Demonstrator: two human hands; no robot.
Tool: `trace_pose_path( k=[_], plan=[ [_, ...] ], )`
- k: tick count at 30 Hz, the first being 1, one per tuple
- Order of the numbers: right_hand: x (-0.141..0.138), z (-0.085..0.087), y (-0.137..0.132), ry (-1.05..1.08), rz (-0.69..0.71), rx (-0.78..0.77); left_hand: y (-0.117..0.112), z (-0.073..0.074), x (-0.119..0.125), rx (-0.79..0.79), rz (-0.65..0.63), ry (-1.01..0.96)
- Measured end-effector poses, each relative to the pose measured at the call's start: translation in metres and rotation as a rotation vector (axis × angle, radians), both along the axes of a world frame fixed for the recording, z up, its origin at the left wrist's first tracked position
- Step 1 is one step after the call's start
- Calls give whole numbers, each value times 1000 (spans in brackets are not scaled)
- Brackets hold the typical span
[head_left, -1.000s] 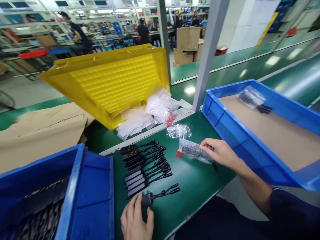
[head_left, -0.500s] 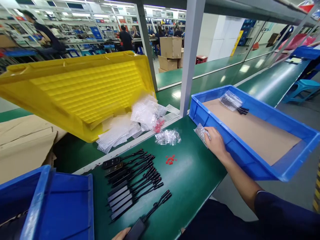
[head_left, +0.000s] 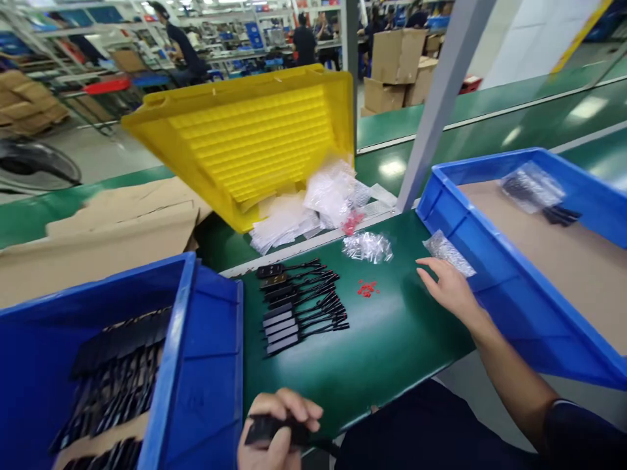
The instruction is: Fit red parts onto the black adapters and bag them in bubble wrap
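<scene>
My left hand is at the near edge of the green table, fingers wrapped round a black cable adapter. My right hand rests open on the table, fingers stretched out, just short of a bubble-wrap pouch that leans against the right blue bin. A row of several black adapters lies in the middle of the table. Small red caps are scattered beside them, with a clear crumpled bag behind.
A blue bin at the left holds many black adapters. A tipped yellow crate stands behind, with bubble-wrap bags spilling from it. Flattened cardboard lies at left. A wrapped adapter lies in the right bin. A grey post rises behind.
My right hand carried the bubble-wrap pouch to the right blue bin, let go of it and now lies open. My left hand drew one black adapter off the table to the near edge.
</scene>
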State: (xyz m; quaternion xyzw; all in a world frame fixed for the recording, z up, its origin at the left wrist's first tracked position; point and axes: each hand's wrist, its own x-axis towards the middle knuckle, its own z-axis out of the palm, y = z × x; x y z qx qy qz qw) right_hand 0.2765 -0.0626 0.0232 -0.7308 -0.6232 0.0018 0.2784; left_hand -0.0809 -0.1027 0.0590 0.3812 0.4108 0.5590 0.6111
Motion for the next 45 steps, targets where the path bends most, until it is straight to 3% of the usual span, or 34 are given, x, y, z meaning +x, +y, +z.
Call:
trace_pose_path(
  k=[2,6,8,11,15,21,33,37,41,45],
  plan=[
    [-32,19,-6,156,159,55,-4,1,17,-85,-75,-90],
    [-103,52,-23,419,580,146,-11,2,48,-251,2,-225],
    [-130,62,-29,456,750,162,-15,3,57,-330,27,-309],
    [-151,67,-33,379,861,167,-20,4,61,-488,135,-377],
    [-156,66,-35,252,855,206,-22,5,61,-630,296,-352],
    [-159,60,-37,206,818,235,-21,9,65,-641,305,-300],
    [-166,58,-38,221,795,263,-30,-9,60,-344,249,-132],
    [-168,57,-42,232,825,228,-29,-8,59,-355,261,-102],
    [-169,58,-47,250,931,190,-24,-3,54,-229,207,-95],
    [-168,62,-46,343,867,234,-23,1,53,-172,210,-110]
  ],
)
